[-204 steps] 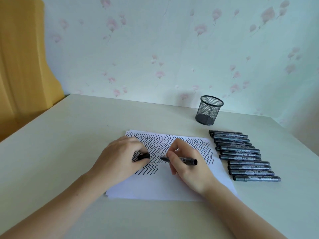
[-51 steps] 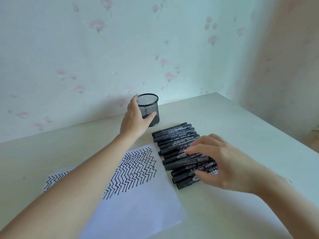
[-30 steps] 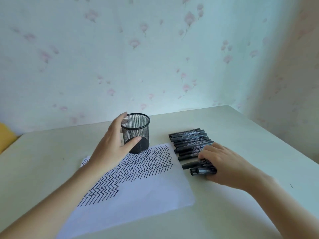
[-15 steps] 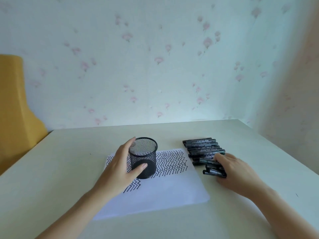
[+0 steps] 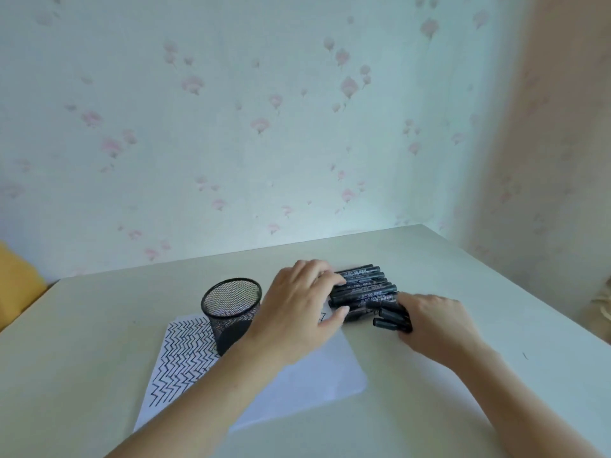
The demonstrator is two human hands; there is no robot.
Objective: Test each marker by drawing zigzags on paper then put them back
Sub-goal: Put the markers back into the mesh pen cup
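Note:
Several black markers (image 5: 367,287) lie side by side on the table, right of centre. My left hand (image 5: 297,312) covers their left ends, fingers on the far markers and thumb against the nearest one. My right hand (image 5: 436,322) curls its fingers round the right ends of the near markers. An empty black mesh pen cup (image 5: 231,312) stands upright on the far left part of the white paper (image 5: 297,385). Black zigzag rows fill the paper's left part.
The pale table (image 5: 99,325) meets flowered wallpaper at the back and a wall on the right. A yellow object (image 5: 16,282) shows at the far left edge. A small dark mark (image 5: 525,356) sits on the table at the right.
My left hand let go of the mesh cup, now standing on the paper, and moved right onto the markers' left ends. My right hand stayed on the near markers.

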